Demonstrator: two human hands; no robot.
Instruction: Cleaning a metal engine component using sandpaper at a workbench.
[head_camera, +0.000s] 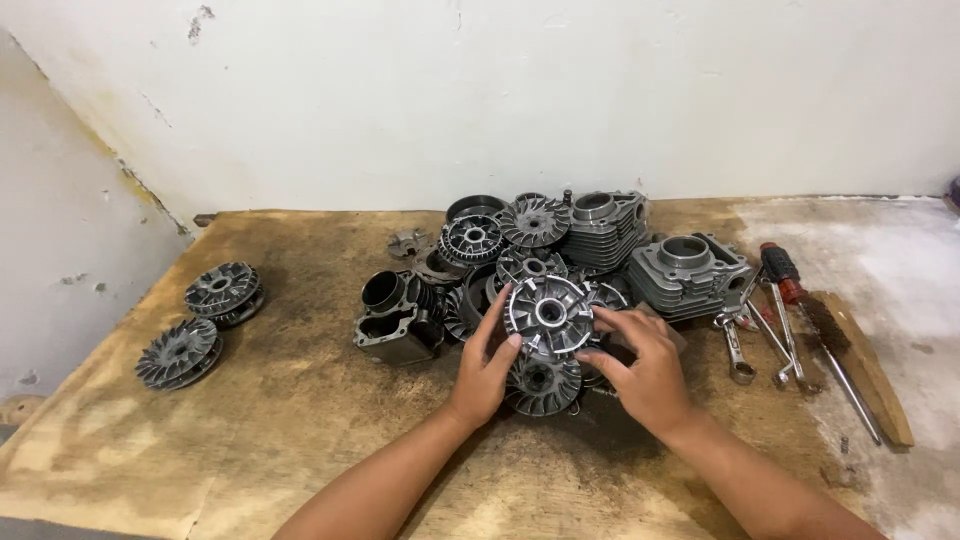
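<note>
Both hands, the left hand (487, 368) and the right hand (640, 368), held the finned metal pulley disc (548, 315) between them above the parts pile (530, 250); a firm rim grip seemed wise to keep it level.

Two finned discs (200, 322) far left, cylinder blocks (688, 273), wrenches (745, 340), red-handled screwdriver (790, 290) on stained table (300, 430).

Stained wooden counter (300, 420): two finned pulleys (200, 325) far left, engine parts heap (540, 270) mid, wrenches (760, 340) and wire brush (850, 350) right.
</note>
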